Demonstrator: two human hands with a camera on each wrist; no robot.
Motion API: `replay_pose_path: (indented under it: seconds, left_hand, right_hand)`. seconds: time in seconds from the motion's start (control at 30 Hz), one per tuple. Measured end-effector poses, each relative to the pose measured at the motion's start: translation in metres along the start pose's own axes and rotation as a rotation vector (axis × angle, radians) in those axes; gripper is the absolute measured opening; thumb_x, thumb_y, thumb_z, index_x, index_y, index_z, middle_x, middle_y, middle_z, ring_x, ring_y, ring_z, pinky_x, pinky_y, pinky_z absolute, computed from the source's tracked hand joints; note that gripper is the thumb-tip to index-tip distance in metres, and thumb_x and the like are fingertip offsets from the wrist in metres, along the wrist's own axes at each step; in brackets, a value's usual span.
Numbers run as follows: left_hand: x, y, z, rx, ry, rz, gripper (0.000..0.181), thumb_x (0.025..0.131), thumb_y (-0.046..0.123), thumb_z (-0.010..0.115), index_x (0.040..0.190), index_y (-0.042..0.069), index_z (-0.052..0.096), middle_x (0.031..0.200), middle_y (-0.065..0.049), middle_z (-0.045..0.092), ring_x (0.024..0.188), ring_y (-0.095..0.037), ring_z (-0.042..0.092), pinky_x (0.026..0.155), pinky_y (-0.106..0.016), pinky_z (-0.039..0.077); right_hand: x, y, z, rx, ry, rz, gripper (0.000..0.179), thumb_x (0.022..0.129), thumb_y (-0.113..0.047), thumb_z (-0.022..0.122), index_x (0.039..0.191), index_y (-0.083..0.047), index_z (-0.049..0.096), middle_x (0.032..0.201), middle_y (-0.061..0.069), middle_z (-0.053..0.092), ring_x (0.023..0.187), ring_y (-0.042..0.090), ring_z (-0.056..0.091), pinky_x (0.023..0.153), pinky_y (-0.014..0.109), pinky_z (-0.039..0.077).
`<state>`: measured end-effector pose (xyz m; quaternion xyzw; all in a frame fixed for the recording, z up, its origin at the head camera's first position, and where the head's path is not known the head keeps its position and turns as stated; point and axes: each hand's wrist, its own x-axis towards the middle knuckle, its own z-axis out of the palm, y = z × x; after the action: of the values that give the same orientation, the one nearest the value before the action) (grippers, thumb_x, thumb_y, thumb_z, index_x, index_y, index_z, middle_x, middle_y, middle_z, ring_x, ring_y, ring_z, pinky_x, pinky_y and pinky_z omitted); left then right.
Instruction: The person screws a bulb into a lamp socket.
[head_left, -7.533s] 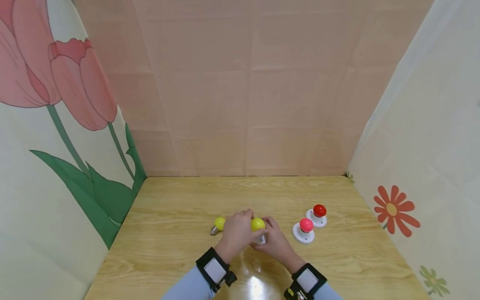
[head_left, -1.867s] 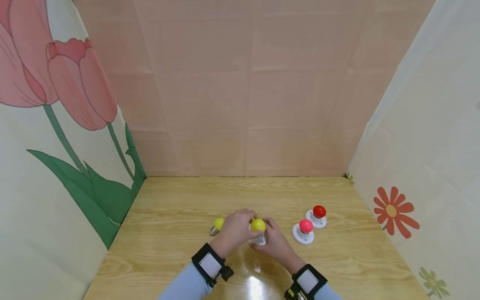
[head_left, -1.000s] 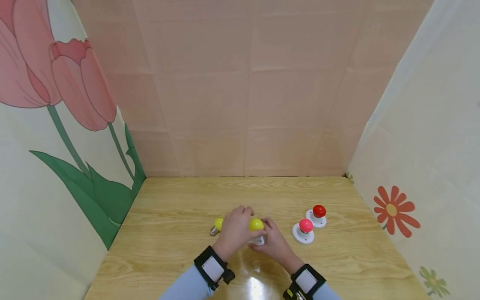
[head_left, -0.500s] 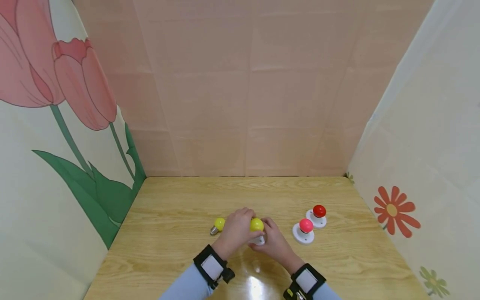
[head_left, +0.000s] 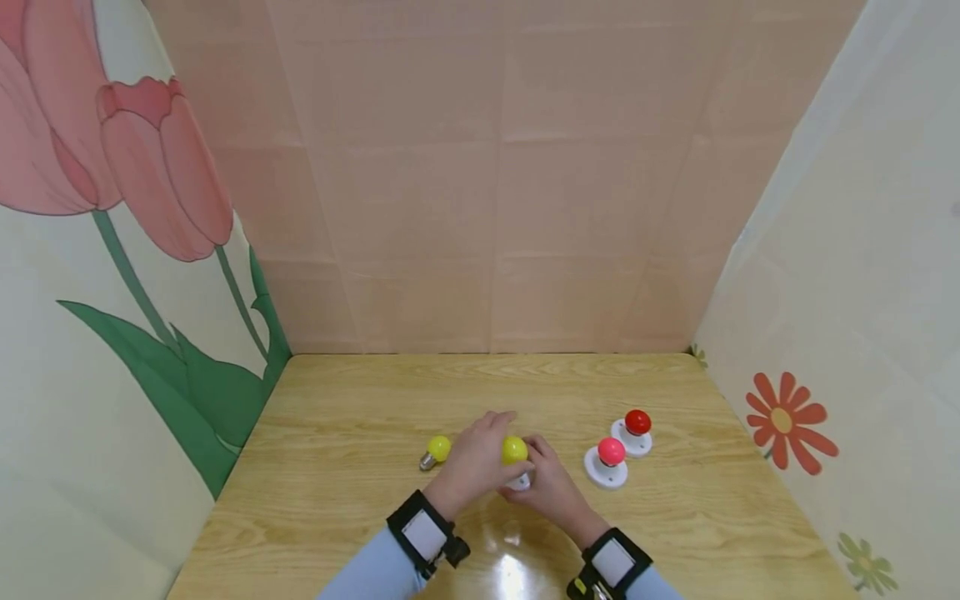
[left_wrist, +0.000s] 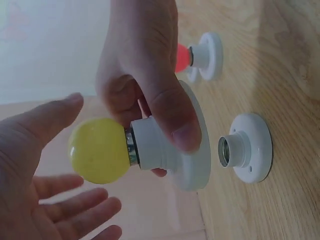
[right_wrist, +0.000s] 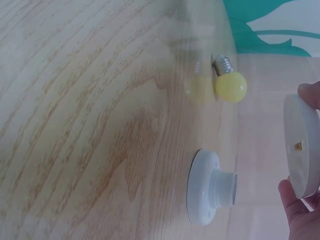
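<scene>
A yellow light bulb [left_wrist: 100, 151] stands in a white lamp holder [left_wrist: 187, 160], a strip of its metal screw thread showing at the collar. My right hand [head_left: 553, 483] grips that holder by its round base, raised off the table. Around the yellow bulb my left hand [head_left: 474, 462] is spread, thumb and fingers apart from the glass in the left wrist view. Beneath, a second white lamp holder [left_wrist: 246, 148] without a bulb stands on the table; the hands hide it in the head view. Left of my left hand lies another yellow bulb [head_left: 438, 448], its metal screw base exposed.
To the right on the wooden table [head_left: 360, 533] stand two white holders, one with a pink bulb [head_left: 611, 452], the other with a red bulb [head_left: 638, 422] farther back. A pinkish cloth [head_left: 487, 183] hangs behind, with flower-printed sheets at both sides.
Half a second ago my left fingers were closed about the bulb; now they are spread off it. My right hand keeps holding the lamp holder in nearly the same place.
</scene>
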<state>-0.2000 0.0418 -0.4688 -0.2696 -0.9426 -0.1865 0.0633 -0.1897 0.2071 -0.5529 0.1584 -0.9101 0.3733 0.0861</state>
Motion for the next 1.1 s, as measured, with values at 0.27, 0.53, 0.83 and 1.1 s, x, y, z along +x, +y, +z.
replay_pose_path:
  seconds: [0.27,0.53,0.83,1.1]
  left_hand:
    - [-0.0008,0.0012,0.0025,0.128,0.071,-0.088,0.063,0.074,0.07,0.066,0.105,0.015,0.066,0.084,0.003,0.065,0.068,-0.009,0.056,0.053,-0.019,0.042]
    - [-0.0009,-0.0011,0.0052,0.15,0.072,-0.045,0.055,0.075,0.066,0.068,0.098,0.016,0.067,0.076,0.005,0.065,0.06,-0.006,0.053,0.048,-0.018,0.036]
    - [0.0003,-0.0013,0.002,0.13,0.05,0.031,0.05,0.078,0.057,0.07,0.108,0.017,0.068,0.095,0.003,0.072,0.077,-0.01,0.063,0.056,-0.019,0.044]
    - [0.0018,-0.0029,0.0025,0.078,0.001,0.073,0.048,0.081,0.05,0.072,0.113,0.015,0.067,0.107,0.0,0.071,0.089,-0.012,0.064,0.066,-0.02,0.049]
  right_hand:
    - [0.0007,-0.0019,-0.0014,0.012,-0.02,0.042,0.064,0.069,-0.033,0.086,0.123,-0.01,0.061,0.12,0.0,0.053,0.105,0.015,0.054,0.092,0.041,0.05]
    - [0.001,-0.0015,0.0001,0.023,-0.021,0.038,0.065,0.068,-0.031,0.086,0.123,-0.007,0.06,0.119,0.0,0.053,0.104,0.014,0.054,0.092,0.04,0.05]
    - [0.0017,0.0012,-0.0003,0.014,-0.001,0.028,0.065,0.067,-0.033,0.087,0.122,-0.009,0.061,0.116,-0.003,0.055,0.103,0.011,0.055,0.093,0.04,0.05]
    - [0.0013,0.0051,0.001,-0.008,0.017,0.011,0.063,0.066,-0.032,0.087,0.12,-0.009,0.063,0.115,-0.003,0.055,0.103,0.012,0.055,0.094,0.04,0.049]
